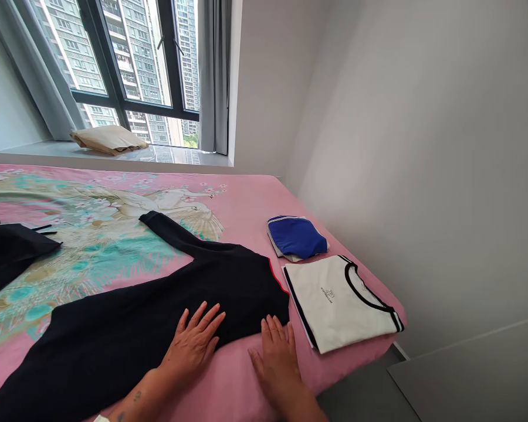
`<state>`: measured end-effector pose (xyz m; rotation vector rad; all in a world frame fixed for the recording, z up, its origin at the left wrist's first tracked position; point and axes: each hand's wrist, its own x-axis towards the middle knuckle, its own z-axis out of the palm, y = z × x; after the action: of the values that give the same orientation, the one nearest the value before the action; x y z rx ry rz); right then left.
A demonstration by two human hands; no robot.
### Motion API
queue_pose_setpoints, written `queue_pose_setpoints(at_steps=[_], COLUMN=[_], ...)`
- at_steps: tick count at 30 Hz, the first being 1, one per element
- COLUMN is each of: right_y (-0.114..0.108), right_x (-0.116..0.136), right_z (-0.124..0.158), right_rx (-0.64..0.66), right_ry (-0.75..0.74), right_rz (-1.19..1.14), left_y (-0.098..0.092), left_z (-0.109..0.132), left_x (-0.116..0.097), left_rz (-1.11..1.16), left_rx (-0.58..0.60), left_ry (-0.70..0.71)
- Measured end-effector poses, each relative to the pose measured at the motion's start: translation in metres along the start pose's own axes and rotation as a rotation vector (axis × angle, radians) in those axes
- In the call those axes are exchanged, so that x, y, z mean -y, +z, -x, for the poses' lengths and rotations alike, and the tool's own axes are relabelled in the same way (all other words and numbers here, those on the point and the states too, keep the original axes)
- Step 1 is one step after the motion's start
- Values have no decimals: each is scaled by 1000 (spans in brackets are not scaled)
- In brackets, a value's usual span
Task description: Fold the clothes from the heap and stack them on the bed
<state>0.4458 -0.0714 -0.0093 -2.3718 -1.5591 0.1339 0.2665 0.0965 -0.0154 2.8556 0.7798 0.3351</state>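
As a dark garment (242, 287) lay across a pink bedsheet (255, 202), the left hand (192, 347) and right hand (278, 358) rested open at its near edge, gripping nothing, seemingly to flatten it; a white shirt (341, 310) sat folded beside it, apparently out of the way.

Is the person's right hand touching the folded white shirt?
Apart: the head view shows a strip of pink sheet between the right hand and the folded white shirt.

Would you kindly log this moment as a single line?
left hand: open, on red-trimmed black garment; right hand: open, at its near edge; nearby: folded white shirt, folded blue cloth; surface: pink bedsheet
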Motion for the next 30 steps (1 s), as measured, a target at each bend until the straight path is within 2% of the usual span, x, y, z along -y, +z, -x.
queue_pose_setpoints(at_steps=[3, 6, 9, 11, 14, 17, 18, 20, 24, 27, 30], right_y=[2, 17, 28, 26, 13, -1, -3, -2, 17, 40, 64], right_x=[-1, -8, -14, -13, 1, 28, 38, 57, 81, 83, 75], right_z=[-2, -3, 0, 3, 1, -12, -19, -35, -61, -67, -68], right_rx=[-40, -4, -21, -78, -154, -154, -146, -127, -113, -136, -208], right_ry=[-31, 6, 7, -24, -136, -258, -284, -323, -365, -367, -399], right_rz=[-14, 3, 36, 38, 11, -49, -75, -124, -179, -194, -177], left_y=[-7, -7, -6, -9, -14, -19, -21, -27, -48, -63, -70], left_z=[-8, -12, -11, -8, -1, 3, 2, -4, -37, -73, -111], left_x=[-6, -8, -1, 6, 15, 17, 18, 24, 59, 98, 138], left_rz=[13, 20, 66, 81, 30, 9, 36, 187, 529, 669, 851], left_rx=[-18, 6, 60, 31, -19, 59, 72, -1, -265, -346, -396], left_ry=[-43, -68, -60, -113, -245, -252, -239, -279, -494, -648, -823])
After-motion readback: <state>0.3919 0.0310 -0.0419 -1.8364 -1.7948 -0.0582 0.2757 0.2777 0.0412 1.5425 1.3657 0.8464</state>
